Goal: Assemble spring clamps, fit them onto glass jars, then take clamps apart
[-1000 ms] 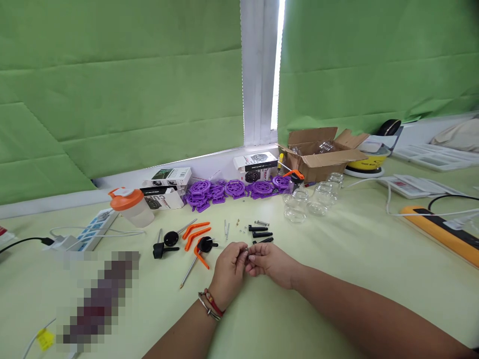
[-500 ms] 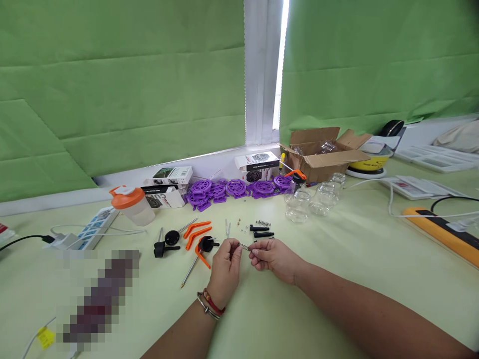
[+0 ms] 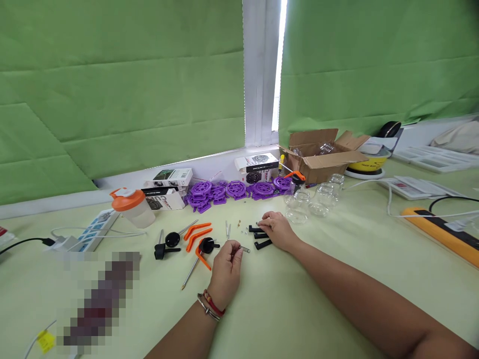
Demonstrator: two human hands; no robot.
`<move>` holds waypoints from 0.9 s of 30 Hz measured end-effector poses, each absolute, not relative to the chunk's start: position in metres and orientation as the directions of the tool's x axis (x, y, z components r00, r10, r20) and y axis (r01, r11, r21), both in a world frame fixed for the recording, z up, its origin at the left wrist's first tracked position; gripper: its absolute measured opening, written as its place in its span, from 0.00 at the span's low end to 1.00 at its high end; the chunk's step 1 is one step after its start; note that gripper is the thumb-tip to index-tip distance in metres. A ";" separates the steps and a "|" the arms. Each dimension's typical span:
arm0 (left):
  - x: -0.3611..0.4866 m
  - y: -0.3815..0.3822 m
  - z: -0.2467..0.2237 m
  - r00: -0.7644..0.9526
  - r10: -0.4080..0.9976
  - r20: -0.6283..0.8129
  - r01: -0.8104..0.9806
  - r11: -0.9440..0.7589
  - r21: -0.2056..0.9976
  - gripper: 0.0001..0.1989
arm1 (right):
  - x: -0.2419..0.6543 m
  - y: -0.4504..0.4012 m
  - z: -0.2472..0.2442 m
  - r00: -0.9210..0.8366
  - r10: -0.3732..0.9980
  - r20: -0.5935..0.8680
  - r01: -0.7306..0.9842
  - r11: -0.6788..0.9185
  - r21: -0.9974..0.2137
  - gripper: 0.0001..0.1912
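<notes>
Between the thumb and fingers of my left hand (image 3: 227,271) is a small metal spring (image 3: 244,249), its coils sticking out to the right. My right hand (image 3: 275,229) reaches over the black plastic parts (image 3: 262,244), fingers closed around the spot where more springs lie; what they grip is too small to make out. Small brass and clear bits (image 3: 240,222) and thin metal pins (image 3: 228,228) lie just beyond my left hand. Orange curved pieces (image 3: 198,237) and black knobs with metal rods (image 3: 172,239) rest to its left.
Purple plastic discs (image 3: 235,189) line the back, beside white boxes (image 3: 164,201) and an open carton (image 3: 325,167). Clear glass-like cups (image 3: 320,207) stand right of centre. An orange-lidded bottle (image 3: 136,214) and a power strip (image 3: 98,227) are at left, an orange strip (image 3: 441,232) at right.
My right hand has left the spring in my left hand and moved up and right to the black parts. The left hand has barely moved and still holds its spring.
</notes>
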State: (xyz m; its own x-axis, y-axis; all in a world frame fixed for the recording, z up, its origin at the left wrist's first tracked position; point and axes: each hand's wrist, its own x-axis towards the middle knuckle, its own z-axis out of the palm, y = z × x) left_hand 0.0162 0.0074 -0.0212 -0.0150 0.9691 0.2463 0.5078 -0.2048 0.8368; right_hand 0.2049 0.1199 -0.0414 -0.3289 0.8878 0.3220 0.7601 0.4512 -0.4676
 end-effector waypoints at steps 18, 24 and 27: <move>0.020 0.004 -0.018 0.040 0.959 0.279 0.466 -0.265 0.844 0.06 | 0.189 0.052 -0.011 -0.698 0.663 0.273 0.410 0.681 -0.607 0.09; 0.019 0.002 -0.017 0.044 0.957 0.286 0.483 -0.271 0.833 0.06 | 0.194 0.063 -0.014 -0.568 0.758 0.319 0.439 0.607 -0.662 0.10; 0.019 0.003 -0.017 0.041 0.961 0.273 0.489 -0.258 0.833 0.06 | 0.203 0.086 -0.016 -0.377 0.855 0.356 0.569 0.518 -0.639 0.12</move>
State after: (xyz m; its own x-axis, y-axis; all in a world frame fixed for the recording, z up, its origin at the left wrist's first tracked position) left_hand 0.0185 0.0026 -0.0169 0.0408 0.9610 0.2735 0.4890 -0.2579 0.8333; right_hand 0.2031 0.0858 -0.0161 -0.3774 0.8548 0.3563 0.5694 0.5176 -0.6386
